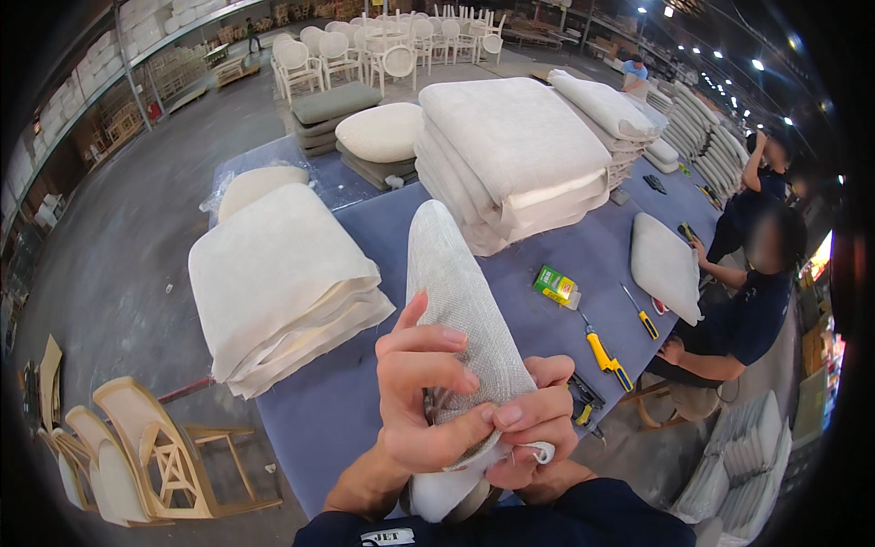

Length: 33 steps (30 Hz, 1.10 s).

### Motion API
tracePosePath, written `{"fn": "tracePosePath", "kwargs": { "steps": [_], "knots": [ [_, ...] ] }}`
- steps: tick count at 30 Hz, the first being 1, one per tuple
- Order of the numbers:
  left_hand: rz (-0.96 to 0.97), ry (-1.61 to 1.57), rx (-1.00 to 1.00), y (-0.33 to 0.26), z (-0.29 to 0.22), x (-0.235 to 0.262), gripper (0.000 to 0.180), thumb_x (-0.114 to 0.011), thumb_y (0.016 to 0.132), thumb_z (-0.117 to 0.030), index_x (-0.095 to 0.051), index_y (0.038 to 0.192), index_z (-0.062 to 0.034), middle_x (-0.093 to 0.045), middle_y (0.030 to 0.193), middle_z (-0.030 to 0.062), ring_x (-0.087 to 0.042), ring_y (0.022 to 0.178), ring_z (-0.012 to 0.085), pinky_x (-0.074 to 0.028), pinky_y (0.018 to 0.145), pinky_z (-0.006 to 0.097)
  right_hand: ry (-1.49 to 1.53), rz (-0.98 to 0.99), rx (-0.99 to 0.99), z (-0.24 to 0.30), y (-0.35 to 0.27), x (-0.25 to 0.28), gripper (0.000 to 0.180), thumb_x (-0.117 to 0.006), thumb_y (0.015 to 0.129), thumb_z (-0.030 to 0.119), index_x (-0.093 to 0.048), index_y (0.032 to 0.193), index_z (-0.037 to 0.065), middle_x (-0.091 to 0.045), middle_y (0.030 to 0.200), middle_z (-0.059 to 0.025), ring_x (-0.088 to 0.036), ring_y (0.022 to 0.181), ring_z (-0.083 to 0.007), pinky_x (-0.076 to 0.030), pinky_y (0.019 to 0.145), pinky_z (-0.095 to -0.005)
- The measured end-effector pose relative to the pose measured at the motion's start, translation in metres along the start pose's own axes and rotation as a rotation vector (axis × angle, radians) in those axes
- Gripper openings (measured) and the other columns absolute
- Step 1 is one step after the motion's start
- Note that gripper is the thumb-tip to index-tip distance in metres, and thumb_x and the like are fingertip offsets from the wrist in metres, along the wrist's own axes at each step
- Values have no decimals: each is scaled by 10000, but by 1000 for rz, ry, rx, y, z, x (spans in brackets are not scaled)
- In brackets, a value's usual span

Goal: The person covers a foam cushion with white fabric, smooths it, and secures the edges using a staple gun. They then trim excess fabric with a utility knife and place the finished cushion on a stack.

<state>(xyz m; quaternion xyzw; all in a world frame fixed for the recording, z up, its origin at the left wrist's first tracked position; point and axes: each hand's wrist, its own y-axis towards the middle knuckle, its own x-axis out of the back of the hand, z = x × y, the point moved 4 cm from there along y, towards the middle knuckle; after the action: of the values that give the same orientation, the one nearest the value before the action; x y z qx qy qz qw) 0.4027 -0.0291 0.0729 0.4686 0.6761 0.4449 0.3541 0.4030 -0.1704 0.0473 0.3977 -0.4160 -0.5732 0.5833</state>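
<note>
A grey woven-fabric seat cushion (pixel 456 292) stands tilted on edge in front of me, seen almost edge-on. My left hand (pixel 428 392) is wrapped round its near part, fingers curled over the fabric face and thumb at the fabric's edge. On the other side, my right hand (pixel 533 424) pinches the loose cloth edge, with a rolled bit of fabric poking out between its fingers. White padding shows below the cloth. Just beyond my right hand lies a black and yellow tool (pixel 585 397), partly hidden.
On the blue table (pixel 365 228) sit a left cushion stack (pixel 273 264) and a taller one (pixel 510 137). Right of centre lie a green-yellow box (pixel 556 284), a yellow-handled screwdriver (pixel 606 360) and another screwdriver (pixel 643 319). A co-worker (pixel 752 292) handles a pale cushion (pixel 663 264). Wooden chairs (pixel 155 447) stand lower left.
</note>
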Motion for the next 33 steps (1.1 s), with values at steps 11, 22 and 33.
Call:
{"fn": "tracePosePath", "kwargs": {
  "steps": [11, 22, 33],
  "knots": [
    [-91, -29, -24, 1, 25, -8, 414, -903, 656, -118, -718, 969, -315, -611, 1004, 25, -645, 998, 293, -493, 1006, 630, 542, -417, -41, -31, 2, -32, 184, -592, 995, 242, -601, 842, 138, -714, 939, 4, -390, 863, -196, -343, 798, -399],
    [-37, -130, 71, 4, 19, -5, 267, -882, 788, -283, -684, 967, -301, -583, 1024, 37, -646, 1023, 292, -428, 1118, 644, 352, -322, -17, -21, 9, -22, 240, -582, 996, 251, -622, 808, 107, -734, 873, -57, -432, 775, -193, -337, 739, -405],
    [-33, -565, 53, 4, 30, -28, 189, -721, 896, -358, -713, 977, -188, -662, 1149, 160, -625, 1169, 396, -329, 1221, 603, -55, -176, -2, -9, 17, 15, 72, -727, 862, 108, -689, 836, 53, -747, 917, -79, -476, 715, -206, -345, 729, -397]
  ]
}}
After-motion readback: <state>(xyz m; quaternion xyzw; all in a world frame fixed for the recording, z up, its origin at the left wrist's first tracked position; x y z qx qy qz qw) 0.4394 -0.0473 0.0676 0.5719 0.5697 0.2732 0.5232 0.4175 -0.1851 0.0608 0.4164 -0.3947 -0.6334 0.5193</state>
